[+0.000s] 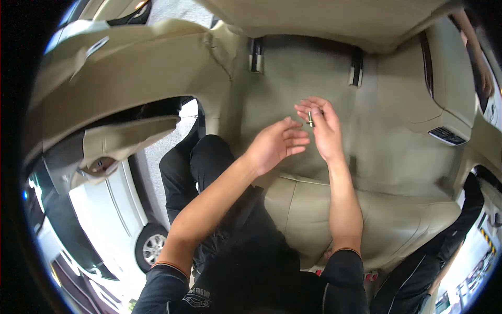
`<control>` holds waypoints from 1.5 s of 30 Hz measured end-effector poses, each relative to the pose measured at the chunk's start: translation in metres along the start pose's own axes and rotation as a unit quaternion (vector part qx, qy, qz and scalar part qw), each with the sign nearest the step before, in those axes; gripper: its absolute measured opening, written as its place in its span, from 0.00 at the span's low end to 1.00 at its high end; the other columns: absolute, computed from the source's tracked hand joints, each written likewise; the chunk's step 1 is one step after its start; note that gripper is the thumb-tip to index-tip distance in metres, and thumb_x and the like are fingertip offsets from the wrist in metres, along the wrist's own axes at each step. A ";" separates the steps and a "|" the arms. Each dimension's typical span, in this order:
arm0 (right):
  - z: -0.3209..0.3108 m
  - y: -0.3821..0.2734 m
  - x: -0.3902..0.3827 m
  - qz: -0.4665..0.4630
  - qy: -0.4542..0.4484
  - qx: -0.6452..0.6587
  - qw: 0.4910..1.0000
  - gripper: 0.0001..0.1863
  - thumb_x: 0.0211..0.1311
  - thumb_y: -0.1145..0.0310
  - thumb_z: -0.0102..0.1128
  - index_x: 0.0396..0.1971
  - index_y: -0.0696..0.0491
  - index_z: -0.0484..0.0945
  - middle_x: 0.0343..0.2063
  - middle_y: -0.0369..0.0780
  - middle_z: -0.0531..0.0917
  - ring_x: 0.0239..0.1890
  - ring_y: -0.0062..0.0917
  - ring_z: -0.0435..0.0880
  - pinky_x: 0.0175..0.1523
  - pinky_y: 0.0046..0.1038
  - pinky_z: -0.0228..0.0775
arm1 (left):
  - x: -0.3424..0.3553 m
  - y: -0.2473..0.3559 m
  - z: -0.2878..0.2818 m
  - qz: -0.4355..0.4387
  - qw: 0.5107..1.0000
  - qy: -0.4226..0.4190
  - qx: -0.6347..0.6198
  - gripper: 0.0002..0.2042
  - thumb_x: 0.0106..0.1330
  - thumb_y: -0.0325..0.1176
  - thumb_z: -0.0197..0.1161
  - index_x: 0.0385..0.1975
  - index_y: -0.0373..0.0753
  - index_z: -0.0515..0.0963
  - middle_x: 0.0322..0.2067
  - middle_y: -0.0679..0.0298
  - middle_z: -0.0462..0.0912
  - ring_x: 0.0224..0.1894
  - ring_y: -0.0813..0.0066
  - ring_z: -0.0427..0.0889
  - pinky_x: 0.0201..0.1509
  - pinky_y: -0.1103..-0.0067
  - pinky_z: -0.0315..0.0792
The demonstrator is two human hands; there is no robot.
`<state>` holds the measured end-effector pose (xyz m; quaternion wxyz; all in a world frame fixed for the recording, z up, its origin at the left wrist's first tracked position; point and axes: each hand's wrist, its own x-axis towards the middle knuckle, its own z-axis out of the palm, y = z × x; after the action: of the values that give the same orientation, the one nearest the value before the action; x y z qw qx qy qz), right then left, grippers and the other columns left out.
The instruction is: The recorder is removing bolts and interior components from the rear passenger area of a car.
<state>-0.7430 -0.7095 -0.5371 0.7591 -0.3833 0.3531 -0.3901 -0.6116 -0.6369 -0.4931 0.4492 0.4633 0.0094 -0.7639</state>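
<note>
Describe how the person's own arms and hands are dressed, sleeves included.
Both hands, left and right, are bare: no gloves, rings or watch visible. Forearms are uncovered. Dark sleeves are pushed up near the elbows, each cuff edged with a thin orange-brown band.

Both forearms reach forward, bare below dark sleeves. Left hand (pixel 274 144) open, fingers loosely extended. Right hand (pixel 321 125) raised, fingertips pinched together.

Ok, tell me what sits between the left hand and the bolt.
Nothing: in the head view, only bare beige carpet shows between the left hand and the bolt in the right hand.
</note>
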 end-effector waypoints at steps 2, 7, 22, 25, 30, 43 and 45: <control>-0.003 0.009 0.001 -0.021 0.019 -0.081 0.996 0.14 0.69 0.70 0.43 0.50 0.60 0.67 0.46 0.48 0.77 0.50 0.34 0.78 0.55 0.30 0.69 | 0.019 0.004 0.001 -0.017 0.998 -0.019 -0.055 0.18 0.70 0.45 0.45 0.48 0.36 0.67 0.46 0.56 0.72 0.50 0.67 0.73 0.58 0.71 0.66; -0.007 0.023 0.006 -0.029 0.020 -0.189 0.981 0.14 0.68 0.71 0.43 0.52 0.58 0.66 0.45 0.47 0.79 0.48 0.32 0.80 0.50 0.29 0.72 | 0.062 0.005 -0.016 -0.072 0.994 -0.060 -0.062 0.14 0.70 0.39 0.45 0.50 0.41 0.67 0.47 0.62 0.72 0.49 0.70 0.72 0.57 0.73 0.66; -0.026 0.029 0.014 0.149 0.108 -0.015 0.983 0.14 0.71 0.65 0.42 0.48 0.59 0.68 0.43 0.46 0.78 0.42 0.31 0.82 0.52 0.30 0.70 | 0.158 0.084 -0.157 0.005 0.865 0.029 0.500 0.08 0.66 0.28 0.55 0.43 0.34 0.74 0.31 0.66 0.74 0.31 0.77 0.75 0.41 0.79 0.73; -0.033 0.029 0.012 0.153 0.116 -0.021 0.981 0.14 0.71 0.66 0.40 0.47 0.59 0.69 0.42 0.46 0.79 0.41 0.31 0.82 0.53 0.31 0.70 | 0.168 0.082 -0.173 -0.024 0.837 0.064 0.543 0.10 0.66 0.33 0.56 0.42 0.33 0.74 0.28 0.66 0.74 0.31 0.77 0.75 0.40 0.78 0.73; -0.033 0.029 0.014 0.213 0.130 -0.023 0.968 0.16 0.72 0.65 0.38 0.49 0.60 0.69 0.42 0.47 0.78 0.42 0.30 0.81 0.54 0.33 0.69 | 0.167 0.082 -0.204 -0.098 0.885 0.056 0.451 0.14 0.66 0.39 0.56 0.40 0.33 0.74 0.28 0.64 0.76 0.31 0.76 0.77 0.39 0.78 0.74; -0.046 0.035 0.011 0.229 0.140 -0.020 0.963 0.17 0.71 0.64 0.41 0.49 0.61 0.69 0.40 0.44 0.78 0.38 0.25 0.80 0.53 0.31 0.70 | 0.210 0.106 -0.218 0.233 0.614 0.272 0.703 0.12 0.55 0.33 0.66 0.32 0.34 0.73 0.31 0.49 0.80 0.36 0.54 0.81 0.42 0.65 0.74; -0.043 0.032 0.011 0.228 0.154 -0.032 0.961 0.17 0.71 0.63 0.42 0.48 0.61 0.70 0.40 0.45 0.78 0.38 0.25 0.80 0.53 0.31 0.70 | 0.219 0.119 -0.223 0.287 0.594 0.279 0.698 0.11 0.53 0.33 0.67 0.32 0.35 0.75 0.32 0.49 0.80 0.37 0.52 0.80 0.42 0.65 0.73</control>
<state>-0.7640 -0.7191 -0.5867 0.7519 -0.2520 0.5558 -0.2494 -0.4098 -0.7606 -0.7295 0.1605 0.8045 -0.5351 -0.2018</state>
